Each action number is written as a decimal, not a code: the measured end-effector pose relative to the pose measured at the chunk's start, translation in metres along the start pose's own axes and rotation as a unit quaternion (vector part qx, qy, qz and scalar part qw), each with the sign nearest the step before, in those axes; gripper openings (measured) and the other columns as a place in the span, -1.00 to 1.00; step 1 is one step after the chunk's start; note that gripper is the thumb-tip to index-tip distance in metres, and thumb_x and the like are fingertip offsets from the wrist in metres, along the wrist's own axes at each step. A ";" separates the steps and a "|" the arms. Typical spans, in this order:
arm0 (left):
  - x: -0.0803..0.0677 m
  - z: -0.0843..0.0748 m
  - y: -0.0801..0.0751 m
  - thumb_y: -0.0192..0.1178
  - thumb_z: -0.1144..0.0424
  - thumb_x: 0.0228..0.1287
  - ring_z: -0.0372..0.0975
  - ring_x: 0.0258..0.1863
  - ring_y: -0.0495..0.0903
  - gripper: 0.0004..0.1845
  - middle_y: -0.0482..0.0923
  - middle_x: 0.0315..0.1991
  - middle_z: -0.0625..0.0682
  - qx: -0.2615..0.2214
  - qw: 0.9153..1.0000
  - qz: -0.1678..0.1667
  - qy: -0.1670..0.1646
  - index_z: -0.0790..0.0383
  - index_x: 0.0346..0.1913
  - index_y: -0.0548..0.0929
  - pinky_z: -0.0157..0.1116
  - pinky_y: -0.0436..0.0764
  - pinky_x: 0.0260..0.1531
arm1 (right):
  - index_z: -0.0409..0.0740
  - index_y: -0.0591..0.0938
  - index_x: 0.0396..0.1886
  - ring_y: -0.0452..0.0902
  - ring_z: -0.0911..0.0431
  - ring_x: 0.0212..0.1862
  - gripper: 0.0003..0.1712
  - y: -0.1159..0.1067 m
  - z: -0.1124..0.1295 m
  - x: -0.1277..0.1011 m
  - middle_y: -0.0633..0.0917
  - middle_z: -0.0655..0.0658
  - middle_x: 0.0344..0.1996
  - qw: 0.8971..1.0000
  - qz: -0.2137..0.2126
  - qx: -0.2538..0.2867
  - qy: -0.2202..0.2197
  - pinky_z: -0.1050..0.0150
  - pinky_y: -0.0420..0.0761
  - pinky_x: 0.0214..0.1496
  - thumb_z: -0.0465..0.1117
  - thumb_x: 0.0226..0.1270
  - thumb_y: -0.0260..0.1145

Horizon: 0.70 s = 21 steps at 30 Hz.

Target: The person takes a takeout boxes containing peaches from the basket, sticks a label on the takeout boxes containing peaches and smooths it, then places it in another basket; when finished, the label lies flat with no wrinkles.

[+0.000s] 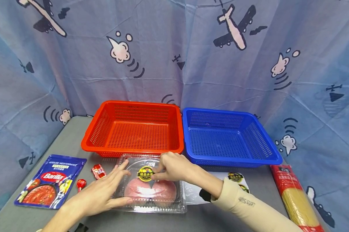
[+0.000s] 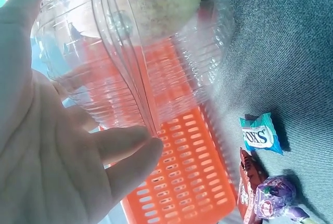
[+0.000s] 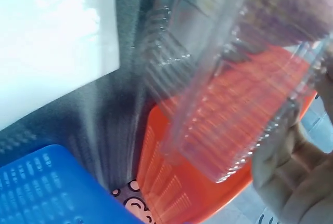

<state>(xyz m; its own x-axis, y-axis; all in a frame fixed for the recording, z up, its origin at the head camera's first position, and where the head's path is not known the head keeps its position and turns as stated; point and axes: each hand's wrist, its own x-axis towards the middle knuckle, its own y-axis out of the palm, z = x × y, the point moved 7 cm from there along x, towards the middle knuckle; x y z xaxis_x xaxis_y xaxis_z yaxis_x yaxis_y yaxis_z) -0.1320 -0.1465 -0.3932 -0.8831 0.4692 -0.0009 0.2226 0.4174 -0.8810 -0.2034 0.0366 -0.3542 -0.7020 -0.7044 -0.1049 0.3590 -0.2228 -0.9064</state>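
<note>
A clear plastic clamshell box [image 1: 180, 196] lies on the table with two pinkish round fruits [image 1: 164, 192] inside. On its lid is a round black-and-gold fruit sticker [image 1: 144, 174]. My left hand [image 1: 106, 190] lies along the box's left side, fingers extended and thumb at the front; in the left wrist view, fingertips [image 2: 139, 140] touch the box's ridged rim. My right hand [image 1: 174, 167] is over the lid with curled fingers, its thumb and forefinger pinching the sticker's right edge. In the right wrist view, the right hand [image 3: 299, 177] shows behind the clear plastic.
Behind the box stand a red basket [image 1: 133, 149] and a blue basket [image 1: 235, 160]. To the left lie a sauce pouch [image 1: 51, 180], a red-wrapped candy [image 1: 98, 171] and a lollipop [image 1: 81, 184]. A sticker sheet [image 1: 193, 190] and a spaghetti pack [image 1: 299, 203] lie to the right.
</note>
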 end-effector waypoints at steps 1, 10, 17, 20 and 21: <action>0.000 0.000 0.000 0.11 -0.51 0.24 0.20 0.51 0.32 -0.15 0.09 0.65 0.13 0.000 1.000 -0.001 -0.001 0.04 0.37 0.41 0.19 0.60 0.17 | 0.05 0.88 -0.28 0.24 0.36 -0.52 -0.84 0.000 0.001 -0.001 0.82 0.05 -0.38 1.000 -0.005 -0.005 -0.012 0.45 0.23 -0.63 -0.02 0.21 0.55; 0.000 0.000 -0.001 0.15 -0.48 0.24 0.24 0.50 0.32 -0.15 0.08 0.64 0.17 0.004 1.000 -0.005 0.003 0.05 0.39 0.40 0.22 0.60 0.15 | -0.02 0.88 -0.21 0.25 0.39 -0.52 -0.85 0.000 -0.002 -0.009 0.65 0.02 -0.51 0.998 -0.003 0.013 -0.069 0.51 0.24 -0.59 -0.12 0.28 0.49; 0.000 0.001 -0.001 0.16 -0.46 0.25 0.23 0.50 0.32 -0.16 0.08 0.65 0.16 0.003 1.000 -0.008 0.002 0.04 0.39 0.40 0.22 0.60 0.14 | -0.01 0.89 -0.31 0.20 0.41 -0.62 -0.90 0.002 -0.011 -0.004 0.79 0.10 -0.55 0.995 -0.065 0.073 -0.016 0.48 0.09 -0.64 -0.13 0.27 0.50; 0.000 0.000 0.000 0.14 -0.47 0.25 0.23 0.50 0.33 -0.17 0.08 0.65 0.16 0.001 1.000 -0.010 0.001 0.03 0.37 0.42 0.22 0.60 0.15 | 0.00 0.89 -0.31 0.23 0.40 -0.63 -0.90 0.003 -0.012 -0.004 0.81 0.08 -0.52 0.994 -0.078 0.079 0.006 0.48 0.14 -0.65 -0.12 0.22 0.55; 0.000 0.000 0.000 0.13 -0.48 0.25 0.22 0.49 0.33 -0.17 0.08 0.64 0.16 0.003 1.000 -0.012 0.001 0.03 0.37 0.43 0.21 0.60 0.16 | 0.00 0.89 -0.31 0.24 0.39 -0.63 -0.90 0.003 -0.013 -0.004 0.82 0.07 -0.51 0.993 -0.078 0.082 0.011 0.47 0.15 -0.65 -0.12 0.20 0.56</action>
<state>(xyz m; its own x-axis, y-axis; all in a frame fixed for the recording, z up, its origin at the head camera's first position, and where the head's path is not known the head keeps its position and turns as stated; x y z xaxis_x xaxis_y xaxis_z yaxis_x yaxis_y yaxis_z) -0.1317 -0.1465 -0.3931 -0.8875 0.4604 0.0210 0.1994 0.4246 -0.8831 -0.2073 0.0473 -0.3619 -0.7699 -0.6378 0.0211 0.3388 -0.4366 -0.8335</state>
